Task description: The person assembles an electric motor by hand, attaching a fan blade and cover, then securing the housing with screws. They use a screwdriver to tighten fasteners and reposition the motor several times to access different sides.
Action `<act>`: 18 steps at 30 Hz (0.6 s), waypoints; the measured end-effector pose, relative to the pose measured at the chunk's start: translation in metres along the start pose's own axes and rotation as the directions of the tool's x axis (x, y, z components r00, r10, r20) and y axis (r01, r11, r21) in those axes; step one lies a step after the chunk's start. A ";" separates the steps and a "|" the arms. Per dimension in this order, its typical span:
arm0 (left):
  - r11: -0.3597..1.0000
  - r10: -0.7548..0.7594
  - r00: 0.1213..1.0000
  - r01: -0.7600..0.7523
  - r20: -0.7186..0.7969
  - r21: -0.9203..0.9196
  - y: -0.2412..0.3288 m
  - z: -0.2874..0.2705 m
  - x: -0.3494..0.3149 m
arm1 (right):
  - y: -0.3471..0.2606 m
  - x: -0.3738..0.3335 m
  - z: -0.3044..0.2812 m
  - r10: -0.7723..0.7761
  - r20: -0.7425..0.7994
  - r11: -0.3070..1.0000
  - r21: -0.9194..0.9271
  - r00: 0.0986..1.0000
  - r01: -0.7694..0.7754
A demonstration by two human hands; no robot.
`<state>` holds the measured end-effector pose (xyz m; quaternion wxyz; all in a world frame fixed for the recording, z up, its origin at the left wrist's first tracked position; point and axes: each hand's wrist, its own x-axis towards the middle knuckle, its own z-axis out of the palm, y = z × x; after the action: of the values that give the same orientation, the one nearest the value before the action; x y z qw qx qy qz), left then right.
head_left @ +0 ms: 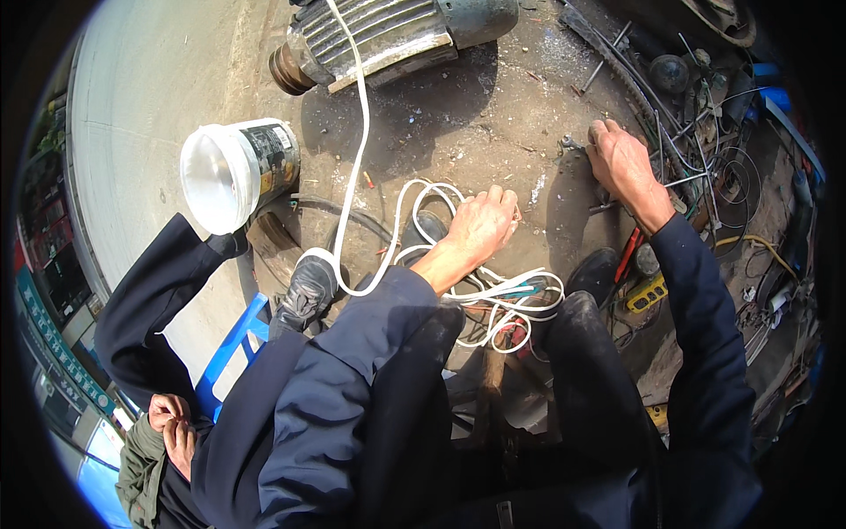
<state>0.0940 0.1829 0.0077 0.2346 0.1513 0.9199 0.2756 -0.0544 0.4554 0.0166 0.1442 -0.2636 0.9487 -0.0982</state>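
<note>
My left hand (480,225) is closed in a loose fist above the dirty ground, with what its fingers hold, if anything, hidden. White cable (520,304) lies in loose loops beside and below that hand, between my feet. One run of it bends past a shoe and up over the electric motor (379,40) at the far side. Off to the right, my right hand (624,167) has its fingers curled round a small metal wrench (572,142), whose head sticks out to the left of the fingertips.
Another person sits at left, hands (176,432) together, by a blue stool (231,353). A white bucket (220,176) is near that person's knee. Metal rods, wires and scrap (705,150) crowd the right side. Nearby are red-handled pliers (628,251) and a yellow power strip (648,293).
</note>
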 end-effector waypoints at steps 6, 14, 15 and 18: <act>0.998 -0.058 0.993 0.057 0.105 0.009 -0.003 0.010 -0.009 | -0.114 0.047 0.029 -0.318 -0.055 0.918 0.231 0.946 0.322; 0.998 0.048 0.998 -0.050 -0.044 -0.040 0.000 0.019 -0.018 | -0.167 0.067 0.071 -0.483 0.036 0.873 0.104 0.875 0.477; 0.998 0.030 0.999 -0.031 -0.024 -0.053 0.001 0.017 -0.018 | -0.163 0.067 0.071 -0.483 0.030 0.872 0.100 0.875 0.479; 0.998 -0.024 1.000 0.024 0.005 -0.054 0.005 0.010 -0.017 | -0.142 0.065 0.066 -0.345 -0.002 0.937 0.053 0.939 0.345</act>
<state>0.1142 0.1837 0.0093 0.2438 0.1345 0.9133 0.2972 -0.0191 0.2942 -0.0224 0.1352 -0.4223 0.8843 -0.1460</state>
